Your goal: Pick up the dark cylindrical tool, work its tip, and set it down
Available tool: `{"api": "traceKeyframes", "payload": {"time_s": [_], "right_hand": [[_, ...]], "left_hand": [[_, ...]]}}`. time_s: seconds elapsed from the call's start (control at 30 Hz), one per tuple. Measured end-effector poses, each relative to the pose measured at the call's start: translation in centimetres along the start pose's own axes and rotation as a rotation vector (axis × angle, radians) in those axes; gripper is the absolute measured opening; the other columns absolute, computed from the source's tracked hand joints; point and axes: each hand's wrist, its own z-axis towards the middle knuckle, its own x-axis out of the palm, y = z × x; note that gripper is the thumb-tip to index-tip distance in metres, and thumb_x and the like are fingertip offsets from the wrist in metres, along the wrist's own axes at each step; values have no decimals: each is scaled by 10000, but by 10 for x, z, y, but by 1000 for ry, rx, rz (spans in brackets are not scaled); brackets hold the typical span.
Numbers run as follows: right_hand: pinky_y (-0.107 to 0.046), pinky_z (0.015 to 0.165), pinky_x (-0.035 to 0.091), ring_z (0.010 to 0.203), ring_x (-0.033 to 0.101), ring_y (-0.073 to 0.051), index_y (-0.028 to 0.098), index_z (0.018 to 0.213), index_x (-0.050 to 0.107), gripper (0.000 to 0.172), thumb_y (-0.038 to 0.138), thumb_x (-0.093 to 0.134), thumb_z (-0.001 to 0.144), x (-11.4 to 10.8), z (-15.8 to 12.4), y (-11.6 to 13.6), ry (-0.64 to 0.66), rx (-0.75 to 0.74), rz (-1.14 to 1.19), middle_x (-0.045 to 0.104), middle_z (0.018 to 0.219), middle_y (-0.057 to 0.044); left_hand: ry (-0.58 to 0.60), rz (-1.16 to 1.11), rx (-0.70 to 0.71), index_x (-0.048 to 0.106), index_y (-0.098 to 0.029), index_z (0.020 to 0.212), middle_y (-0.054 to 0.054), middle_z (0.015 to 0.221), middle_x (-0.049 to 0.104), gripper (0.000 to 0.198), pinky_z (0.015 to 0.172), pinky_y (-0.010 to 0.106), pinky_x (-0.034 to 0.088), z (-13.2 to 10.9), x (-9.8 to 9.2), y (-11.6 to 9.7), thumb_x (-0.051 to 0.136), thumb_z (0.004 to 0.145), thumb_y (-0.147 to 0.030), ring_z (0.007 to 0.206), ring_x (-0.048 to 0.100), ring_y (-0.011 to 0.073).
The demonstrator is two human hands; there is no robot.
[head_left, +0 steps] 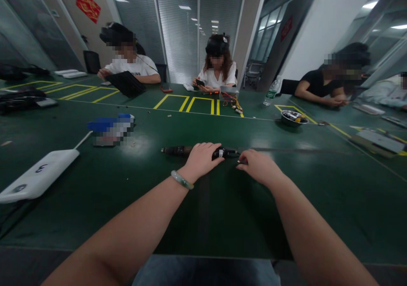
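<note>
A dark, pen-shaped electric screwdriver (176, 151) lies across the green table in front of me, its tip pointing left. My left hand (202, 158) is wrapped over its middle, thumb on the near side, hiding part of the body. At the tool's right end, close to a short dark cable, my right hand (260, 166) pinches a small dark piece with a shiny tip (243, 162). That piece is mostly covered by the fingers, and I cannot tell whether it joins the cable.
A white power bank (40, 173) with a cable lies left, near a blue-and-clear packet (111, 129). Farther off are a metal bowl of small parts (293, 118), a water bottle (272, 91) and coloured wires (235, 101). Several people sit across the table (152, 209).
</note>
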Motion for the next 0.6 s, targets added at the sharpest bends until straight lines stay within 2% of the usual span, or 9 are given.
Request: {"api": "traceKeyframes", "payload": {"time_s": [0.13, 0.3, 0.37, 0.43, 0.53, 0.6], "right_hand": [[-348, 760, 445, 908, 608, -258, 189, 1038, 658, 262, 325, 668, 815, -3, -5, 1, 59, 76, -81, 645, 1010, -102], [-313, 717, 437, 824, 623, -224, 205, 851, 705, 71, 238, 659, 809, -5, -4, 3, 131, 124, 6, 671, 870, -68], [-304, 701, 430, 796, 620, -211, 216, 823, 703, 67, 248, 645, 821, -3, -2, 5, 89, 146, 81, 668, 823, -51], [-302, 688, 423, 786, 610, -206, 231, 855, 690, 86, 274, 615, 848, 1, 1, 8, -9, 173, 148, 665, 821, -38], [-293, 684, 411, 810, 592, -196, 237, 928, 654, 116, 289, 557, 893, 10, 5, 15, -200, 184, 220, 665, 903, -31], [-282, 687, 404, 822, 585, -186, 223, 953, 638, 121, 282, 545, 902, 16, 7, 19, -255, 154, 250, 661, 935, -35]], "left_hand": [[34, 0, -3, 497, -254, 1294, 52, 1200, 606, 432, 927, 390, 394, 2, -2, 0, 457, 942, -500, 1089, 545, 231], [129, -2, 54, 525, -268, 1251, 29, 1183, 611, 405, 922, 374, 397, 3, -11, 4, 493, 922, -504, 1074, 556, 219], [167, 3, 72, 539, -270, 1226, 26, 1166, 620, 388, 902, 370, 407, 2, -18, 7, 516, 909, -492, 1055, 567, 223], [203, 12, 78, 544, -267, 1211, 28, 1146, 628, 375, 875, 359, 419, 0, -26, 12, 528, 900, -475, 1022, 581, 223], [241, 27, 69, 554, -242, 1189, 42, 1113, 635, 374, 861, 341, 430, -4, -35, 17, 543, 881, -454, 992, 592, 218], [237, 22, 64, 560, -222, 1171, 51, 1099, 634, 370, 871, 339, 432, -5, -37, 18, 538, 874, -442, 986, 592, 216]]}}
